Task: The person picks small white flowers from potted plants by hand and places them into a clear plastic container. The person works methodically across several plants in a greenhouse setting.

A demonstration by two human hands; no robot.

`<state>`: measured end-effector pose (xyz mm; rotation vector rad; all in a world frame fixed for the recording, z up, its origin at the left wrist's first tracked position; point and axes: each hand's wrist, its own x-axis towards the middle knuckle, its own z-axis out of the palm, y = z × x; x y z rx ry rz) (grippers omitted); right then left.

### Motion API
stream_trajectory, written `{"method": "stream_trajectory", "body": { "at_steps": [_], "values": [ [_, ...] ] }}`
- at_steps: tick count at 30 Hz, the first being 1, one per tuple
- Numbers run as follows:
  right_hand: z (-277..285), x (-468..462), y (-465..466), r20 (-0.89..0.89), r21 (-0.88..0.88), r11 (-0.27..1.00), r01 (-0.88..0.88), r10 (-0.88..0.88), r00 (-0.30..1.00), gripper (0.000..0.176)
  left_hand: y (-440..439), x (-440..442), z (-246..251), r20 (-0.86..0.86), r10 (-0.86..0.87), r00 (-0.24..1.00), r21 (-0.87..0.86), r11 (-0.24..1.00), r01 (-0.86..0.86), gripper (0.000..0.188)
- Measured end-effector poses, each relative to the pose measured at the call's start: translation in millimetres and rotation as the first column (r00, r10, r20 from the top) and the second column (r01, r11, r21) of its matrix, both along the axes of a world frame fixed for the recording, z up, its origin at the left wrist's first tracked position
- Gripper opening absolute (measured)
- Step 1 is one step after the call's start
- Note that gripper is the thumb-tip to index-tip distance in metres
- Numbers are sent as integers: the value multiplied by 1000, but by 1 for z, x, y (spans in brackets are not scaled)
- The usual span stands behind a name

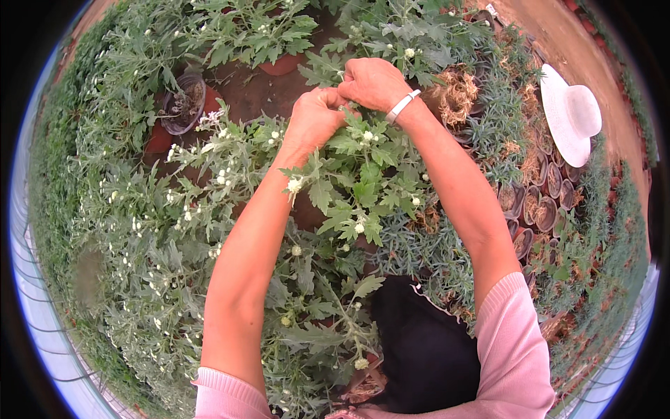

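Observation:
My left hand (pixel 318 114) and my right hand (pixel 375 84) meet at the top of a leafy chrysanthemum plant (pixel 364 191) with white and pale buds. The left thumb and forefinger pinch a budded chrysanthemum shoot (pixel 349 108). Curled fingers of my right hand close on the same shoot from above, touching the left fingertips; the exact grip is partly hidden. A white band circles the right wrist. Below the left wrist, one white flower bud (pixel 294 185) stands beside the forearm.
More budding chrysanthemums (pixel 157 251) crowd the left side. A dark plastic pot (pixel 184 102) lies tilted on bare soil (pixel 251 94). Grey-green narrow-leaved plants (pixel 419 246), dried plants (pixel 454 97) and several small pots (pixel 544 209) stand right. A white hat (pixel 570 118) rests near the dirt path (pixel 570 36).

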<state>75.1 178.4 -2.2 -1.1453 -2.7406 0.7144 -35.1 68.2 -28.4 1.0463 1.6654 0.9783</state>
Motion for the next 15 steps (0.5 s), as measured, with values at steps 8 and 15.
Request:
{"method": "stream_trajectory", "body": {
  "at_steps": [8, 15],
  "values": [
    [-2, 16, 15, -315, -117, 957, 265, -289, 904, 26, -1, 0, 3, 63, 33, 997, 41, 999, -36, 11],
    [-2, 9, 14, -182, -140, 970, 199, -223, 958, 28, -2, 5, 3, -120, -3, 993, 98, 995, 15, 10]
  ]
}}
